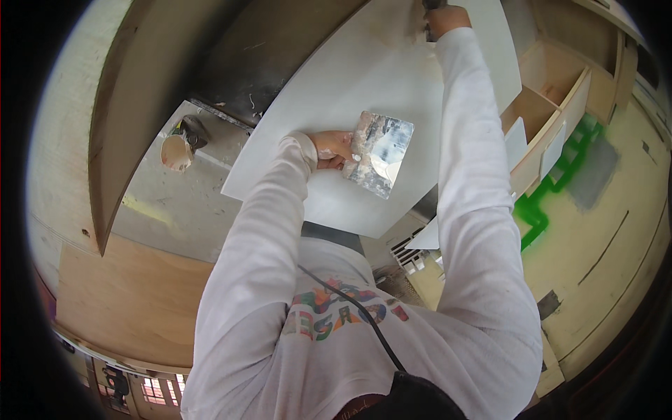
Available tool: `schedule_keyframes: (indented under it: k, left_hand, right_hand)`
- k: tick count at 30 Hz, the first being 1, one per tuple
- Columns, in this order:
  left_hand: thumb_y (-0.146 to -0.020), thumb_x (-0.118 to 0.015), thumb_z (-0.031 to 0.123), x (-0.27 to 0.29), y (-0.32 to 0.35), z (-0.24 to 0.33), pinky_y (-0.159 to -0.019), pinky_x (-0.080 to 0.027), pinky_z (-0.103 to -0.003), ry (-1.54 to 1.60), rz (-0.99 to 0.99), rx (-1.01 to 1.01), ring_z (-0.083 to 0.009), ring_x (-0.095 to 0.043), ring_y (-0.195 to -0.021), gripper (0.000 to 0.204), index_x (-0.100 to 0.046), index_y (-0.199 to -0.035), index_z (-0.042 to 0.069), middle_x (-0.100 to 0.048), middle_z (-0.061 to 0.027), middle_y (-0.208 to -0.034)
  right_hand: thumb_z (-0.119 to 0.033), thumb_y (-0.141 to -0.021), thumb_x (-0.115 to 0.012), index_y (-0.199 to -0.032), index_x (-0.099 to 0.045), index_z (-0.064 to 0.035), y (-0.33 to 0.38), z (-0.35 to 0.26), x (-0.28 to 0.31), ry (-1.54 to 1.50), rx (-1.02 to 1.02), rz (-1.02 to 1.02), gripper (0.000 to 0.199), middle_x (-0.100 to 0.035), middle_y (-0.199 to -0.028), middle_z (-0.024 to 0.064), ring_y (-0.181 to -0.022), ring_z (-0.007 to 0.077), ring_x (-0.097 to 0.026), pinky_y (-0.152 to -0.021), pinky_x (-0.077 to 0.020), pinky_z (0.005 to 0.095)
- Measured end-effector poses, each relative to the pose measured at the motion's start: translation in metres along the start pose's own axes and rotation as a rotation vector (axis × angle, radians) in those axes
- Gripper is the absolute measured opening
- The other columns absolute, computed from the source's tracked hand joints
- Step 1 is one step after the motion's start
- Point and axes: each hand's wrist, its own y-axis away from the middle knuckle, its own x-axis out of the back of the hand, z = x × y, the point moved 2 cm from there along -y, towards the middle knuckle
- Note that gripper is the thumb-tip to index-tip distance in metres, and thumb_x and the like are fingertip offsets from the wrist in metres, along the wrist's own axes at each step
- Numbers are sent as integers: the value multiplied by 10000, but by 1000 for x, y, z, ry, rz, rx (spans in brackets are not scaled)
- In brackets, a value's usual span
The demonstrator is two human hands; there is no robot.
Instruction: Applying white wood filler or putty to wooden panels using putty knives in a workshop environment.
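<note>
A square metal putty plate (381, 154), smeared with dried filler and with a small white dab near its left edge, lies in the grip of my left hand (329, 149). My fingers close on its left side, over the large white panel (336, 91). My right arm stretches far forward to the panel's far end. There my right hand (450, 21) is closed around a dark tool (432, 5), partly cut off by the top edge of the view, so its exact kind is unclear. Brownish smears mark the panel beside it.
At the left, a tan tub (177, 152) with a dark object at its rim stands on a stained grey board (203, 133). An open wooden drawer unit (542, 105) stands at the right. The floor (609, 238) there bears green paint. A cable (350, 301) hangs over my shirt.
</note>
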Motion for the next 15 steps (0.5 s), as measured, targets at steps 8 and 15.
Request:
schedule_keyframes:
  k: [8,15]
  left_hand:
    - [-702,-561,-24,5,-5,-1,-788,-408,-230,-57,-100,-48,-50,-518,-739,398,-452,-1070,79,-542,38,-848]
    - [-697,-554,-26,6,-12,-6,-819,-409,-286,-47,-187,-85,-122,-524,-886,438,-419,-1104,61,-531,-29,-1002]
  right_hand:
    - [-149,-673,-379,-1096,-517,-144,59,-76,72,-653,-18,7,445,-573,-869,202,-797,341,-550,-743,-439,386]
    - [-116,-687,-418,-1016,-570,-127,105,-69,48,-783,26,63,363,-585,-871,171,-849,307,-551,-746,-441,371]
